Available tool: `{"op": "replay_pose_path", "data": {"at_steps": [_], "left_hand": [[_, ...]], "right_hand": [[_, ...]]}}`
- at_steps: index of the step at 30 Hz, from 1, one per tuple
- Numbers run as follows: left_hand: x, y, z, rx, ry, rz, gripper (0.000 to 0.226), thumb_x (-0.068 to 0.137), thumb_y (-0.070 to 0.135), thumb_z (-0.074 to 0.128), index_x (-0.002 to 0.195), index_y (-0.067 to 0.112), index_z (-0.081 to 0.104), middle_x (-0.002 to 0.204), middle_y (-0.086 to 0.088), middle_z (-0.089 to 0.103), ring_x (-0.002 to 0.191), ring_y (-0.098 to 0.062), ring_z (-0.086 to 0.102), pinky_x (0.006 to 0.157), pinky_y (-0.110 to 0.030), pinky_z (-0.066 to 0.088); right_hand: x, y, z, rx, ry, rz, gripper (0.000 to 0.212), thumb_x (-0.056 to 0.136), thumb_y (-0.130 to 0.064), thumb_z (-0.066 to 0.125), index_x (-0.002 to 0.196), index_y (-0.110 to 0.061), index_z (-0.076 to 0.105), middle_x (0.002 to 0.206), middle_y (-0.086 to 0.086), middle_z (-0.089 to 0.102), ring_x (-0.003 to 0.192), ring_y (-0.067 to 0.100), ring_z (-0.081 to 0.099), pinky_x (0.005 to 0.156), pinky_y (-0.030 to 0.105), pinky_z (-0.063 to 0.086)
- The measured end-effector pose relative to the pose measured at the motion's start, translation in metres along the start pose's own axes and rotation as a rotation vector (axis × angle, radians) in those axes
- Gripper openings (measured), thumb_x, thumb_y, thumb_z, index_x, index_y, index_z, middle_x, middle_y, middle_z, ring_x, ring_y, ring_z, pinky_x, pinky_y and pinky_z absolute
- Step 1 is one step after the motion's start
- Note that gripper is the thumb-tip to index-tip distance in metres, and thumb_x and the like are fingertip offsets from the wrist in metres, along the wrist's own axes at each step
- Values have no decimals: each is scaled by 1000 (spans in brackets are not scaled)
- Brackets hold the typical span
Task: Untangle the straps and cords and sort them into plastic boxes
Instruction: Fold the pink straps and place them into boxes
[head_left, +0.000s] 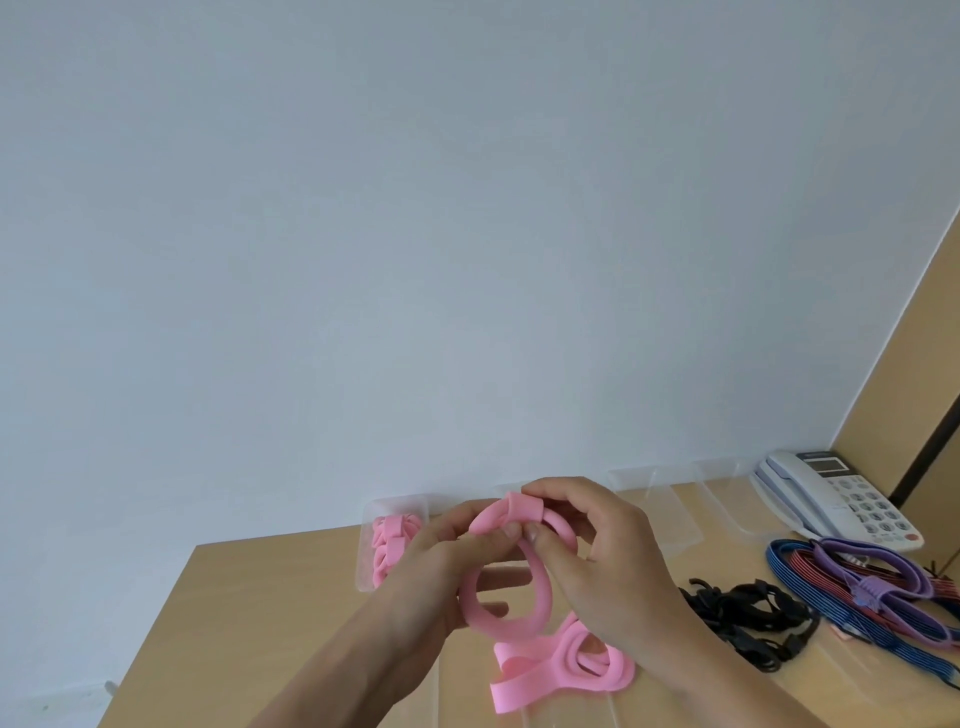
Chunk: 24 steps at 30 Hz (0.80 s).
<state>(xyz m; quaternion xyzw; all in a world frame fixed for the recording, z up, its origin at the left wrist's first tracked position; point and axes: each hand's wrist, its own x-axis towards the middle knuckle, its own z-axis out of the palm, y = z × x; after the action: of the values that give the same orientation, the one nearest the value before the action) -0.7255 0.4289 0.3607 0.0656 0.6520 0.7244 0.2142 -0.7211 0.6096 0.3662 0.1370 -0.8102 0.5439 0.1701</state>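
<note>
Both hands hold one coiled pink strap (501, 621) in the air above the wooden table (249, 613). My left hand (441, 566) grips the coil from the left, thumb on top and fingers through the loop. My right hand (608, 551) pinches the strap's loose end at the top of the coil. Below them more loose pink straps (561, 670) lie on the table. A clear plastic box (371, 525) at the back left holds several coiled pink straps (387, 545).
Black cords (748, 618) lie right of my hands. Further right is a pile of blue, red and purple cords (872, 587). Clear plastic boxes (654, 499) line the back edge by the wall. A white telephone (836, 499) stands at the back right.
</note>
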Motion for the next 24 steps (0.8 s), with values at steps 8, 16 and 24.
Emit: {"op": "replay_pose_path", "data": {"at_steps": [8, 16, 24], "left_hand": [[-2, 5, 7, -78, -123, 25, 40, 99, 40, 64, 125, 9, 68, 130, -12, 69, 115, -41, 70, 91, -44, 57], [1, 3, 4, -152, -81, 25, 35, 104, 26, 57, 117, -4, 67, 116, -16, 71, 97, -36, 70, 84, -44, 57], [2, 7, 2, -92, 66, -5, 46, 88, 13, 69, 132, 6, 59, 123, -13, 75, 105, -41, 74, 93, -53, 57]], "right_hand": [[-1, 5, 6, -137, 76, -219, 30, 81, 4, 74, 103, -17, 73, 98, -13, 70, 93, 7, 68, 79, 28, 55], [-6, 11, 8, -148, 14, -233, 40, 76, 6, 77, 110, -14, 74, 111, -8, 68, 103, 4, 65, 87, 24, 54], [6, 6, 5, -105, -116, -27, 18, 93, -18, 68, 110, -23, 67, 100, -18, 71, 99, 0, 65, 80, 18, 54]]}}
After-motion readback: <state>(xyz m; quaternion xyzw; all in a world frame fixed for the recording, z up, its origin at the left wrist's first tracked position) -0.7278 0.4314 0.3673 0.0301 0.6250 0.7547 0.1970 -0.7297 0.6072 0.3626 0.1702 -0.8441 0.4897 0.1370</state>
